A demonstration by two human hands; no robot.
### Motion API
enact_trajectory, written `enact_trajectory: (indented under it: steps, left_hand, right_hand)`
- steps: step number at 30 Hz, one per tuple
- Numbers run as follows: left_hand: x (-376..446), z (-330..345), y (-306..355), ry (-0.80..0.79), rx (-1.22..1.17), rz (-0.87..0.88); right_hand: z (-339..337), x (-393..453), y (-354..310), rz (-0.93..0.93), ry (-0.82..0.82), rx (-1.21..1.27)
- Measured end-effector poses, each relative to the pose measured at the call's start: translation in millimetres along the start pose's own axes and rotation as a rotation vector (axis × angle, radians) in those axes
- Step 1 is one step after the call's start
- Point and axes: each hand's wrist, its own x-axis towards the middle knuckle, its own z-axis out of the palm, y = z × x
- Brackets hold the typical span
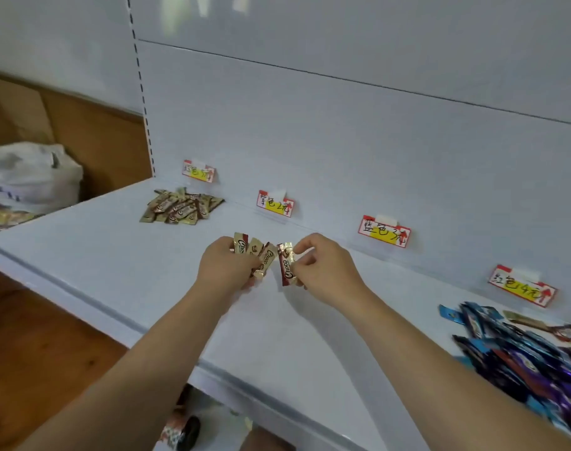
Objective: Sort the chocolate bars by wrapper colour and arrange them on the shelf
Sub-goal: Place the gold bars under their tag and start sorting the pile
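Fanning several gold bars in the left hand, the person pinches one red bar in the right hand above the shelf; the loose fan could slip and scatter, mixing colours.

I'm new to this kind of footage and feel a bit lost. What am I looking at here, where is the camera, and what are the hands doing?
There is no machine, just a person wearing a camera on the head, looking down at their own arms over a white shelf. The left hand grips several gold-wrapped bars. The right hand pinches one red-wrapped bar. A gold pile lies at the back left, a blue and purple heap at the right. Four handwritten tags, such as this one, are stuck along the back wall.
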Motion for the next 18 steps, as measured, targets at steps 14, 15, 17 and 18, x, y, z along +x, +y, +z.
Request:
enact_trajectory:
  steps: [14,15,17,18]
  left_hand:
    - [199.8,-142.7,26.6,0.213,0.593,0.238]
    - [205.8,-146.9,26.3,0.228,0.721,0.282]
    - [215.6,-157.4,21.4,0.253,0.88,0.366]
    - [221.4,-163.2,15.5,0.245,0.923,0.411]
  right_hand:
    - [172.6,157.6,-95.6,-0.278,0.061,-0.138]
    - [178.3,162.8,-95.1,-0.328,0.065,-0.266]
    - [187.2,166.3,-87.5,-0.385,0.055,-0.513]
    - [189.3,164.9,-83.5,-0.386,0.027,-0.565]
